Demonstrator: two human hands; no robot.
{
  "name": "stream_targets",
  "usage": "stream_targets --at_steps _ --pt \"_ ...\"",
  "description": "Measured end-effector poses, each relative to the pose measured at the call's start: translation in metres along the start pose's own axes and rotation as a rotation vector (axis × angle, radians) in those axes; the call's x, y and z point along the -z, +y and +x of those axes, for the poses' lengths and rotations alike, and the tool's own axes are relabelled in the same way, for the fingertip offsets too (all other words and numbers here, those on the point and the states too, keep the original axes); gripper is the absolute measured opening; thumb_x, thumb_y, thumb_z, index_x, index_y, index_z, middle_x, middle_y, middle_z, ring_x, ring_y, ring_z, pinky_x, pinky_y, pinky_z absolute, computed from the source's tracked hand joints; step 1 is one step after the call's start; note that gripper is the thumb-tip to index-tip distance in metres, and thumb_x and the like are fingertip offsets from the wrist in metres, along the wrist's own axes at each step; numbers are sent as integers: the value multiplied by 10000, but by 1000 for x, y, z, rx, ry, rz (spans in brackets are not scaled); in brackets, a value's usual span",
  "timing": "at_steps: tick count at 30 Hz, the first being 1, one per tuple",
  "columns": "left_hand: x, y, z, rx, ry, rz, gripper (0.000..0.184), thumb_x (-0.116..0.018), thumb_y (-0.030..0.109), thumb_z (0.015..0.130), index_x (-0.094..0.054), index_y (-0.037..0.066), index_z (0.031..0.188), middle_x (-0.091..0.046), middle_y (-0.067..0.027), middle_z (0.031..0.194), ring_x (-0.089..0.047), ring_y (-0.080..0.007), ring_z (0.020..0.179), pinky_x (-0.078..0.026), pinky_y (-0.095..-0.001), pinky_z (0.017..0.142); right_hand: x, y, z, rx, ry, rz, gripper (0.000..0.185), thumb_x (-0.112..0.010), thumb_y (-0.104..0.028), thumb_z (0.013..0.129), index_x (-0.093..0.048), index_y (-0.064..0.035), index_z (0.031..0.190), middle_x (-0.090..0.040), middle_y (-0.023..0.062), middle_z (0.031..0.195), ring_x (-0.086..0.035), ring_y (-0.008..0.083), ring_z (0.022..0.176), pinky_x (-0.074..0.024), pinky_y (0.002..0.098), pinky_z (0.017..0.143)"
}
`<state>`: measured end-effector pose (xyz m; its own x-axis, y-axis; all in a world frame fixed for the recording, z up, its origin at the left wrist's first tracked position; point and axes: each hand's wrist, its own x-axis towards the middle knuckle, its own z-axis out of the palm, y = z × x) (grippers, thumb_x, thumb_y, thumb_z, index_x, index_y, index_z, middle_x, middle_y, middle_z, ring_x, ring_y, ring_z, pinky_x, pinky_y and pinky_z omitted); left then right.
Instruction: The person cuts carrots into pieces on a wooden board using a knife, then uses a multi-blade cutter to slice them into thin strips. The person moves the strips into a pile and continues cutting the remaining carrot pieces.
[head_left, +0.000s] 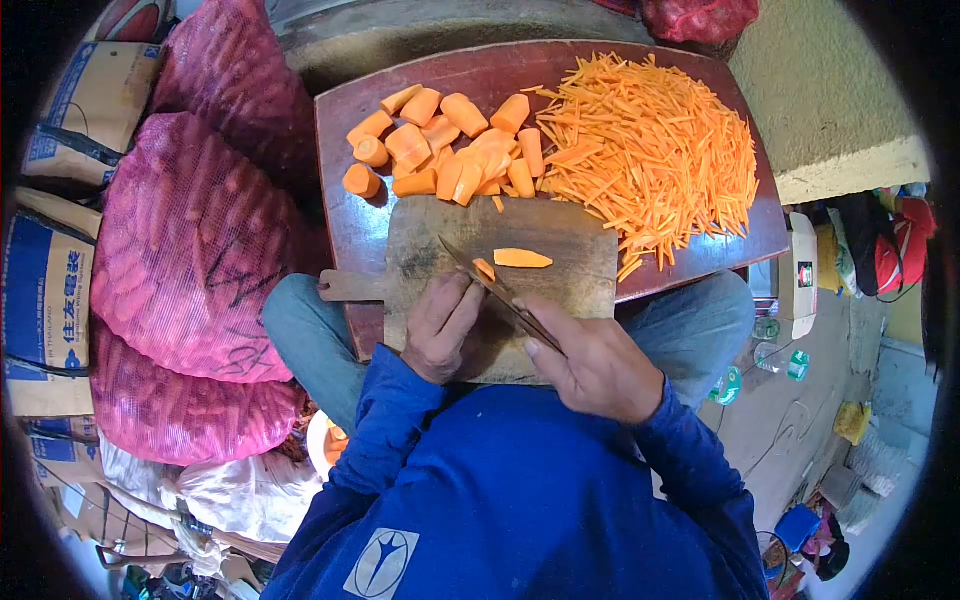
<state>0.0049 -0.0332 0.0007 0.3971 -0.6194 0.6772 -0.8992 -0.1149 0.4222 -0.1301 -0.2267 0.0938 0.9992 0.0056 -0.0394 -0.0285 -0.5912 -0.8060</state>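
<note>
My right hand (595, 362) is closed round the handle of a knife (510, 302). Its dark blade slants up and left across a worn wooden cutting board (430, 225). Against the blade, my left hand (440, 322) has its fingers curled down on a carrot piece, mostly hidden by the fingers and knife. A small orange end (484, 268) shows just past the blade. Farther right on the board lies a flat carrot slice (522, 258), touched by neither hand.
Behind the board, a dark red tabletop (350, 230) bears several peeled carrot chunks (410, 146) and a big heap of carrot sticks (650, 150). Red mesh sacks (190, 240) are stacked at left, beside cardboard boxes (45, 290). Plastic bottles (768, 357) stand on the floor at right.
</note>
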Motion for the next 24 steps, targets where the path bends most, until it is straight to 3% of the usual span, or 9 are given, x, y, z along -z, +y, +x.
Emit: stream_targets --at_steps 5,13,19,21,24 --pt "-12 -1 -4 -4 104 -1 438 -717 -102 686 -700 -72 1123 -667 -227 1128 -709 -434 961 -615 -468 819 -10 17 23 -70 -103 -87 408 -596 -245 1044 -494 -32 1377 -694 307 821 -684 524 779 -534 630 688" --pt "-11 -1 -9 46 92 4 432 -710 -103 723 -691 -62 1153 -674 -234 1124 -715 -423 995 -616 -478 833 -1 9 14 -19 5 46 401 -628 -202 1026 -532 -23 1372 -692 305 840 -687 520 800 -547 600 698" --pt "-11 -3 -14 42 31 3 507 -711 -50 691 -673 -64 1196 -672 -254 1142 -703 -436 1018 -604 -497 864 15 -14 -18 -3 19 8 458 -678 -162 992 -539 -16 1402 -725 283 952 -728 470 843 -589 531 711" --pt "-13 -4 -19 141 -6 -78 557 -712 -39 651 -662 -69 1205 -670 -261 1149 -699 -449 1012 -601 -499 868 19 -19 -21 10 4 4 471 -691 -153 982 -537 -11 1405 -734 275 987 -737 457 847 -597 516 709" --pt "-9 -7 -17 81 -10 -60 567 -709 -44 632 -657 -79 1195 -666 -269 1149 -698 -457 1015 -601 -499 863 22 -24 -24 -20 -27 -3 489 -697 -155 979 -532 -7 1415 -745 254 1008 -740 452 846 -601 502 701"
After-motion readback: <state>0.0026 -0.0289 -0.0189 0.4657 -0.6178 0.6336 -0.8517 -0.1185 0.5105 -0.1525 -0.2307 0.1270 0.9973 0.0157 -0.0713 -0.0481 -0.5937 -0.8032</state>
